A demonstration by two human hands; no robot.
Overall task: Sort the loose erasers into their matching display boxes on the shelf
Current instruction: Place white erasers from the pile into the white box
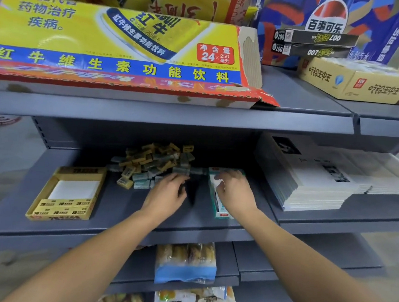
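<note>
While two hands (167, 194) (235, 190) reach, two boxes (65, 195) (219, 211) wait.

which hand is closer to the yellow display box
Left. The left hand sits at the eraser pile's near edge, right of the yellow display box; the right hand is farther right, over the green box.

A matt, smooth grey metal shelf (45, 177) is seen. At its nine o'clock, a yellow printed cardboard display box (39, 208) appears matt; paper-sleeved small block erasers (153, 163) are piled at twelve.
</note>
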